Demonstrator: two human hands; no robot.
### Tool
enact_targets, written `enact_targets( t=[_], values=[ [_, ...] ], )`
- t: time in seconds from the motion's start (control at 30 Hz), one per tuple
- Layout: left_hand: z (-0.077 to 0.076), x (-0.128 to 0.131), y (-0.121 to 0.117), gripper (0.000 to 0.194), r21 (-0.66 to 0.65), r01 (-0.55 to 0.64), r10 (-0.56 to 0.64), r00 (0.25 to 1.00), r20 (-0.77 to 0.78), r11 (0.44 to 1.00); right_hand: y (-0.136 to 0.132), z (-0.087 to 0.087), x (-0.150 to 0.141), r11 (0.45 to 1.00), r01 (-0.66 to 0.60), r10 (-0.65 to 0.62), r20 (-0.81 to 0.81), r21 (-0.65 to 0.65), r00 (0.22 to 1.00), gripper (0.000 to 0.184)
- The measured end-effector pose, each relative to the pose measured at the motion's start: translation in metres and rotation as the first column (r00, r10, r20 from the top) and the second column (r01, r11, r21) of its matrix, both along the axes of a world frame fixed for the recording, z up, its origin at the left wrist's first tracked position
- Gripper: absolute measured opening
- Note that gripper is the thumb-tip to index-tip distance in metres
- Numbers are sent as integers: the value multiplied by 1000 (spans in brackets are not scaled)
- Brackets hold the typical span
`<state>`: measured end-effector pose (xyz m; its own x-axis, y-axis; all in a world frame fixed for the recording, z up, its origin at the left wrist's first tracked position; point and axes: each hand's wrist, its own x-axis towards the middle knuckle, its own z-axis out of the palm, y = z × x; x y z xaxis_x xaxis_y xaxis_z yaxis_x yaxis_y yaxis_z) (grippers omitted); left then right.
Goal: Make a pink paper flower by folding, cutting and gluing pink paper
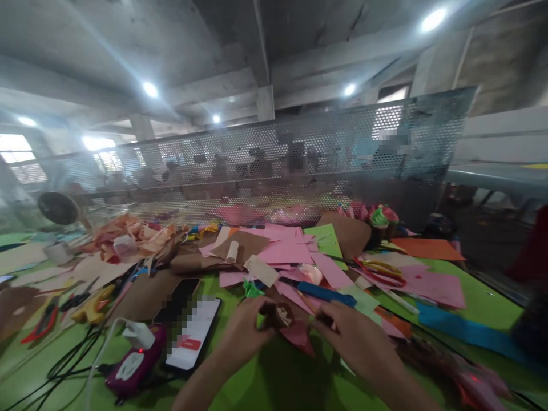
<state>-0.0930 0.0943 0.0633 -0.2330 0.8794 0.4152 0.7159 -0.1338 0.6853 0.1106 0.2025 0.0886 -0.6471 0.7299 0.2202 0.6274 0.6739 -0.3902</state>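
Just above the table at the lower middle, my left hand [249,326] is closed around a small brown paper roll [282,314] with pale material inside its open end. A pink paper piece [298,337] hangs at the roll's lower right side. My right hand [351,330] is closed too, its thumb and fingers pinched at the right edge of that pink paper. Blur hides the exact contact of the fingertips. Behind the hands lie a blue-handled cutter [327,293] and a crumpled green paper bit [252,288].
Pink sheets [286,245] and brown scraps spread across the green table [240,377]. A phone [194,337], a purple power adapter [136,362] and cables sit at left. Red-handled scissors [381,273] lie at right. A perforated metal screen [265,165] stands behind.
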Motion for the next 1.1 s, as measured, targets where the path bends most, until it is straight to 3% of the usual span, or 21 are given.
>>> enact_targets(
  t=[0.1,0.2,0.27,0.4,0.57,0.7,0.87,0.93,1.1],
  values=[
    [-2,7,2,31,49,83,-90,980,180,995,-2,5,-1,996,-91,87,-208,-10,974,14],
    [-10,11,6,35,104,124,-152,933,326,987,-10,13,-3,967,-254,228,-418,-5,879,18],
    [-13,15,8,35,112,123,-157,914,374,986,-16,15,-5,941,-338,305,-470,14,828,17],
    [-10,24,10,35,130,171,-213,846,489,977,-24,9,-9,939,-343,329,-393,34,859,20],
    [2,26,14,50,136,281,-304,739,601,950,-25,5,-11,940,-339,332,-360,45,872,24],
    [5,26,18,33,101,363,-333,663,670,926,-23,7,-11,943,-328,325,-370,57,870,22],
    [5,32,21,38,173,395,-368,499,784,902,-25,5,-9,954,-289,295,-406,78,865,23],
    [8,36,20,38,177,383,-363,492,791,907,-27,4,-10,955,-286,291,-402,75,868,21],
    [9,40,17,37,184,315,-339,566,752,931,-30,1,-13,940,-338,330,-376,48,866,27]
  ],
)
